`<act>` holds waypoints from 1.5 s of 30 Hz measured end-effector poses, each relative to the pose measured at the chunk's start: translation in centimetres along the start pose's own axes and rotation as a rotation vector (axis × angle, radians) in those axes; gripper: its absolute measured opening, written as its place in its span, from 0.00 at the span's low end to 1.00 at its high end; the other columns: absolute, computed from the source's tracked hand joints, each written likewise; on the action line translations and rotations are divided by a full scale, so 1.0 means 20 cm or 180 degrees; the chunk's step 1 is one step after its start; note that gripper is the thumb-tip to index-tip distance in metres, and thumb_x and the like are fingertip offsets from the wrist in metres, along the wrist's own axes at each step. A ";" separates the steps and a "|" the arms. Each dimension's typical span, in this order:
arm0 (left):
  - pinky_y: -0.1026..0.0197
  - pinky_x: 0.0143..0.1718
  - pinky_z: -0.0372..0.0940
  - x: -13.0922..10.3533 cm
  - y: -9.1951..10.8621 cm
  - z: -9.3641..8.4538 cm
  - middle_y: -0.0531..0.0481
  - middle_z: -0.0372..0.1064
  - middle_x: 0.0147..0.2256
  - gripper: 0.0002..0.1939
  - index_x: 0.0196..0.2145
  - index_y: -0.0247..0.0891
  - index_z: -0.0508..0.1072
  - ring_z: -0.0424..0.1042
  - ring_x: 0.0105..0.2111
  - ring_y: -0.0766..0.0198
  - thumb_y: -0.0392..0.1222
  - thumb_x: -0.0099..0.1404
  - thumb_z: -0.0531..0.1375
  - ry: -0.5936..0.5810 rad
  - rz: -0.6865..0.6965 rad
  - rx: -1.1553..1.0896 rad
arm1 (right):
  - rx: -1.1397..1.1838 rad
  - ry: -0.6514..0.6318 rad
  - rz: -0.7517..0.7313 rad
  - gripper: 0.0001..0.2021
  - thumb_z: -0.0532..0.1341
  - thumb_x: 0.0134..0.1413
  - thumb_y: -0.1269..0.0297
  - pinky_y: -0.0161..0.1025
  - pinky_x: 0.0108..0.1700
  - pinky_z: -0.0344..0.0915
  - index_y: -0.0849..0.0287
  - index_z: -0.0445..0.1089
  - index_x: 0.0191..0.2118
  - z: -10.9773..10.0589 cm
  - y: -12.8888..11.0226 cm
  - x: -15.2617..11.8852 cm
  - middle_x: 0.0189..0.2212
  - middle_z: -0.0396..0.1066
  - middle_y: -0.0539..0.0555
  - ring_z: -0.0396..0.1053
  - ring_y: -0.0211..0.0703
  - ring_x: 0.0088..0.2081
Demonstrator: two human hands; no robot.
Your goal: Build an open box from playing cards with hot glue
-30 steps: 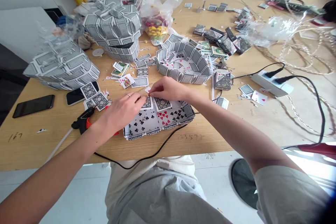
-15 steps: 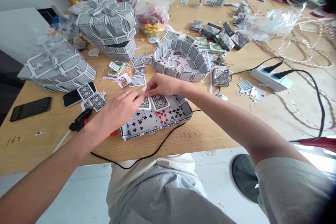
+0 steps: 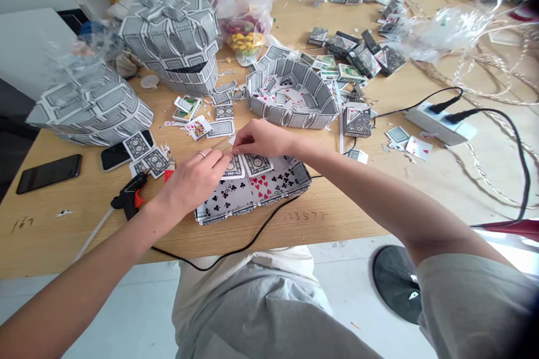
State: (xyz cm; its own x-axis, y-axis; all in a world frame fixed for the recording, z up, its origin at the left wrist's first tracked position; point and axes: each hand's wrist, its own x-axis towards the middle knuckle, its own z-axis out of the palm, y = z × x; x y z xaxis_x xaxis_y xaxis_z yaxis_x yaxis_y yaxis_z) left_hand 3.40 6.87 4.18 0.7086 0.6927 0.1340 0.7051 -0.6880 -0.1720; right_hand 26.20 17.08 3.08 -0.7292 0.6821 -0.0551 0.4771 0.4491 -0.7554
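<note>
A person's two hands meet over a shallow tray built from playing cards (image 3: pixel 252 209), which sits close to the front edge of a wooden desk (image 3: pixel 357 213). The right hand (image 3: pixel 257 139) has thumb and forefinger pinched together near the tray's far rim; the left hand (image 3: pixel 196 176) curls in beside it. Whether either grasps anything cannot be told, as the fingertips hide it. Just below them, two blue-backed cards (image 3: pixel 257 164) lie side by side; a sideways slip of the fingers could knock these askew. A black cord (image 3: pixel 206 270) passes before the tray and dips over the desk's front edge, so a snag from the lap could tug it. Left of the tray, a glue gun (image 3: pixel 131 193) lies partly behind the left forearm, its nozzle near loose cards (image 3: pixel 156 161); if hot, a brush from that arm could cause a burn or smear glue.
</note>
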 end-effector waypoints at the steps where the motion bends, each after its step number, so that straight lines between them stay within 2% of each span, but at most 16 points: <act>1: 0.50 0.49 0.75 -0.01 0.01 0.01 0.38 0.80 0.46 0.25 0.61 0.31 0.78 0.79 0.47 0.49 0.24 0.71 0.52 0.0013 -0.0014 0.0003 | 0.0039 -0.0027 0.0004 0.08 0.70 0.65 0.64 0.38 0.39 0.64 0.64 0.84 0.39 0.00 0.00 0.00 0.33 0.82 0.54 0.71 0.39 0.33; 5: 0.45 0.53 0.77 -0.03 0.01 0.03 0.35 0.80 0.50 0.29 0.64 0.28 0.76 0.79 0.50 0.46 0.23 0.69 0.53 0.0020 -0.0103 -0.0192 | 0.0140 -0.0059 0.0033 0.08 0.70 0.64 0.63 0.38 0.39 0.64 0.64 0.84 0.38 0.00 0.00 0.01 0.32 0.81 0.54 0.71 0.39 0.33; 9: 0.48 0.57 0.77 -0.05 -0.08 0.02 0.37 0.78 0.58 0.29 0.64 0.32 0.77 0.81 0.52 0.50 0.26 0.69 0.53 0.0044 -0.0308 -0.1017 | 0.0126 -0.0052 0.0041 0.07 0.70 0.63 0.65 0.38 0.40 0.65 0.63 0.84 0.38 0.00 -0.02 0.02 0.33 0.82 0.54 0.72 0.39 0.34; 14: 0.51 0.57 0.76 -0.06 -0.16 0.01 0.45 0.83 0.53 0.19 0.53 0.39 0.82 0.82 0.51 0.55 0.33 0.74 0.54 0.0234 -0.0713 -0.1606 | 0.0119 -0.0074 0.0166 0.05 0.69 0.62 0.66 0.39 0.40 0.65 0.61 0.84 0.37 -0.01 -0.04 0.01 0.32 0.82 0.53 0.72 0.39 0.33; 18: 0.54 0.54 0.76 -0.06 -0.15 0.06 0.45 0.84 0.50 0.13 0.48 0.39 0.83 0.83 0.49 0.56 0.39 0.77 0.58 0.0342 -0.0634 -0.1665 | 0.0132 -0.0093 0.0227 0.06 0.69 0.63 0.66 0.39 0.41 0.66 0.61 0.84 0.37 0.00 -0.04 0.01 0.33 0.82 0.54 0.73 0.39 0.34; 21: 0.54 0.53 0.77 -0.06 -0.15 0.11 0.44 0.84 0.48 0.14 0.45 0.38 0.84 0.83 0.47 0.56 0.38 0.78 0.57 0.0459 -0.0533 -0.1551 | 0.0096 -0.0099 0.0214 0.06 0.69 0.63 0.64 0.39 0.41 0.66 0.61 0.84 0.39 0.00 -0.03 0.01 0.35 0.83 0.54 0.74 0.40 0.35; 25: 0.52 0.53 0.77 -0.07 -0.14 0.15 0.42 0.83 0.48 0.15 0.45 0.38 0.84 0.83 0.47 0.56 0.37 0.79 0.56 0.0434 -0.0413 -0.1341 | -0.0031 -0.0066 0.0186 0.07 0.69 0.63 0.64 0.39 0.40 0.64 0.61 0.84 0.39 0.01 -0.03 0.01 0.34 0.83 0.54 0.72 0.39 0.34; 30: 0.51 0.54 0.77 -0.08 -0.15 0.11 0.42 0.84 0.50 0.16 0.47 0.37 0.85 0.83 0.49 0.55 0.35 0.77 0.56 0.0438 -0.0454 -0.1503 | -0.0085 -0.0048 0.0146 0.07 0.68 0.64 0.65 0.39 0.38 0.62 0.61 0.84 0.39 0.01 -0.03 0.00 0.34 0.82 0.53 0.70 0.39 0.32; 33: 0.52 0.55 0.75 -0.05 -0.22 0.08 0.45 0.84 0.51 0.18 0.47 0.39 0.85 0.82 0.49 0.56 0.32 0.74 0.55 0.0396 -0.0834 -0.1711 | -0.0141 0.0069 0.0103 0.08 0.67 0.64 0.64 0.40 0.39 0.63 0.61 0.84 0.40 0.03 -0.04 -0.02 0.35 0.83 0.54 0.72 0.40 0.33; 35: 0.51 0.54 0.73 0.00 -0.28 0.08 0.44 0.84 0.48 0.17 0.47 0.39 0.85 0.82 0.48 0.55 0.33 0.73 0.55 0.0214 -0.1260 -0.1640 | -0.0158 0.0186 0.0045 0.09 0.66 0.66 0.64 0.40 0.41 0.64 0.61 0.84 0.41 0.04 -0.06 -0.04 0.37 0.83 0.55 0.73 0.41 0.35; 37: 0.50 0.50 0.72 0.07 -0.35 0.12 0.41 0.84 0.44 0.11 0.45 0.37 0.84 0.81 0.45 0.51 0.37 0.72 0.60 -0.0324 -0.1513 -0.1461 | -0.0190 0.0351 0.0036 0.10 0.63 0.68 0.64 0.41 0.41 0.64 0.61 0.83 0.42 0.06 -0.07 -0.06 0.38 0.83 0.55 0.74 0.41 0.36; 39: 0.51 0.46 0.70 0.14 -0.40 0.17 0.40 0.83 0.41 0.07 0.40 0.37 0.82 0.80 0.44 0.49 0.43 0.67 0.68 -0.0840 -0.1503 -0.1371 | -0.0204 0.0528 0.0053 0.12 0.60 0.69 0.66 0.41 0.43 0.66 0.61 0.83 0.44 0.07 -0.08 -0.09 0.39 0.84 0.56 0.75 0.43 0.37; 42: 0.55 0.40 0.66 0.22 -0.44 0.23 0.43 0.81 0.37 0.11 0.35 0.39 0.79 0.78 0.41 0.51 0.45 0.58 0.74 -0.1064 -0.1443 -0.1430 | -0.0105 0.0683 0.0035 0.15 0.57 0.67 0.71 0.42 0.48 0.70 0.60 0.82 0.49 0.07 -0.10 -0.14 0.46 0.85 0.58 0.80 0.46 0.44; 45: 0.58 0.34 0.62 0.25 -0.45 0.25 0.47 0.79 0.33 0.12 0.32 0.40 0.77 0.76 0.35 0.56 0.45 0.57 0.74 -0.1243 -0.1408 -0.1556 | -0.0061 0.0670 -0.0033 0.17 0.58 0.65 0.72 0.46 0.55 0.73 0.61 0.81 0.51 0.05 -0.11 -0.18 0.51 0.85 0.60 0.82 0.50 0.50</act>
State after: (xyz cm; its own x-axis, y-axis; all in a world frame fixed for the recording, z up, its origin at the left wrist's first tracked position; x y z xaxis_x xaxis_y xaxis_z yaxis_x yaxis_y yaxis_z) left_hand 0.55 17.59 1.56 0.3608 0.8895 -0.2802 0.9169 -0.2835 0.2808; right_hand 27.28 12.97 4.29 -0.6166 0.7819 0.0917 0.4808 0.4663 -0.7426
